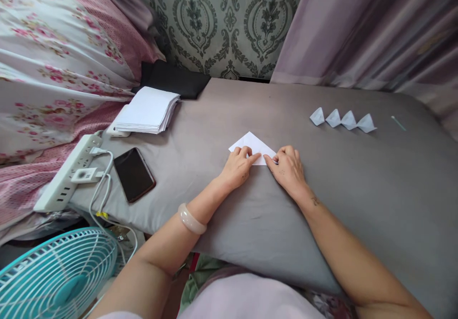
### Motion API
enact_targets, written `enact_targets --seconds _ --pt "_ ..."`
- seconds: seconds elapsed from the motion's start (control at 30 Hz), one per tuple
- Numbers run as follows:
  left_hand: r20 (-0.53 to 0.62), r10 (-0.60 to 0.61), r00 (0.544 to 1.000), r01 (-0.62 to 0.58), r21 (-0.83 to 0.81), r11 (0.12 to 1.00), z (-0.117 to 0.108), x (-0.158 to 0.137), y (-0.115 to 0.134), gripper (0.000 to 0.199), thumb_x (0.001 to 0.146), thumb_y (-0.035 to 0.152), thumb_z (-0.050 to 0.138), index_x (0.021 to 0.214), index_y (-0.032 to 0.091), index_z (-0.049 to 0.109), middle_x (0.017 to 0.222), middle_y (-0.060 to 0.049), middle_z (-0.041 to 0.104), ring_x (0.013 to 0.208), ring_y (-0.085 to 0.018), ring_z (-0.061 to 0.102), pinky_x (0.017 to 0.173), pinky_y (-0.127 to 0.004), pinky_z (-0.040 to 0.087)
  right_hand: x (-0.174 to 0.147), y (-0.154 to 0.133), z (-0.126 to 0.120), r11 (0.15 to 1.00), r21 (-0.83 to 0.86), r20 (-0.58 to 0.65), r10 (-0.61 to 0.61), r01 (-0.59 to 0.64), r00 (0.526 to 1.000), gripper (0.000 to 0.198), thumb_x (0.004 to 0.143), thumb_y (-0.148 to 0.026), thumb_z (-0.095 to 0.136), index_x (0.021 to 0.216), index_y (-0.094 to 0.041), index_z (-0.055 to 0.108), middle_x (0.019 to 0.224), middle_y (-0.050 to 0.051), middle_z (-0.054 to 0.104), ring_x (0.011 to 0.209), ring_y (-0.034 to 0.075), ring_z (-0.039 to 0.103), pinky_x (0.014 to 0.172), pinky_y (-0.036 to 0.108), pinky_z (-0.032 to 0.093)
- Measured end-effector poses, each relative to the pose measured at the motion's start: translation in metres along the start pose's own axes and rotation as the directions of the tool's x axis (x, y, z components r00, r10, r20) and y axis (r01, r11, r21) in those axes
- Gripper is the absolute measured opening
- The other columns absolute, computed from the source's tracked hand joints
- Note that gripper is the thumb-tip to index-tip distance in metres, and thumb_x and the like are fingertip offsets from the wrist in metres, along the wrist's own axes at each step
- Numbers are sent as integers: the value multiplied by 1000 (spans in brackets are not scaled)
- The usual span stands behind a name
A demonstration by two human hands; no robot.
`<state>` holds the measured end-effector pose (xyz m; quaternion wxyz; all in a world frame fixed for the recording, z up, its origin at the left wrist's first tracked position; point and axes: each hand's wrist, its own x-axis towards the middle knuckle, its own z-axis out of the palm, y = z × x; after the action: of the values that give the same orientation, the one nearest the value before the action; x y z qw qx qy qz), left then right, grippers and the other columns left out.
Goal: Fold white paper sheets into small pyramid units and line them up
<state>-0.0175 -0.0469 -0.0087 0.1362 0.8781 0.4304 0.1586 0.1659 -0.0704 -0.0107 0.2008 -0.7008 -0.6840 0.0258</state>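
Note:
A small white sheet of paper (250, 141), folded to a triangle with its point away from me, lies on the grey cloth surface. My left hand (239, 165) holds its left part down with bent fingers, the index fingertip near the middle of the lower edge. At the right corner my right hand (288, 166) grips the paper, thumb towards the middle and fingers curled. Both hands touch the paper, and their fingertips cover parts of the lower edge. Several folded white paper pieces (348, 119) stand in a row at the back right.
A stack of white paper (148, 109) lies at the back left beside a black folded item (179, 78). Nearer are a phone (134, 174), a power strip (69, 171) with white cables, and a turquoise fan (67, 281). A thin stick (398, 123) lies far right.

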Motion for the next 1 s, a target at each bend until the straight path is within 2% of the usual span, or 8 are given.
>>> enact_targets --seconds 0.53,0.77,0.9,1.0 --pt "60 -8 998 4 67 998 -2 0 -1 54 88 7 38 136 29 52 119 -10 50 96 -22 45 93 -39 40 -3 6 -6 999 40 85 24 -28 996 39 88 -54 51 80 -18 60 105 14 54 95 28 50 84 42 44" --pt "33 -25 999 22 65 998 2 -1 -4 52 90 9 36 134 29 55 117 -11 49 95 -22 44 93 -40 39 -3 25 -3 982 184 51 -42 32 998 30 85 -49 56 81 -20 56 98 11 53 96 27 52 90 44 43" --pt "35 -36 999 34 58 998 3 -1 -4 52 90 9 37 134 31 55 117 -11 48 96 -23 43 92 -40 39 -4 35 -8 947 320 44 -50 34 998 24 84 -44 59 89 -20 58 98 8 55 92 23 57 86 40 47" --pt "44 -46 998 44 56 997 2 0 -3 52 89 9 38 134 31 55 117 -12 48 97 -24 43 92 -41 38 -4 36 -13 945 327 61 -48 25 997 19 84 -35 59 95 -19 61 100 9 58 88 22 59 84 39 49"
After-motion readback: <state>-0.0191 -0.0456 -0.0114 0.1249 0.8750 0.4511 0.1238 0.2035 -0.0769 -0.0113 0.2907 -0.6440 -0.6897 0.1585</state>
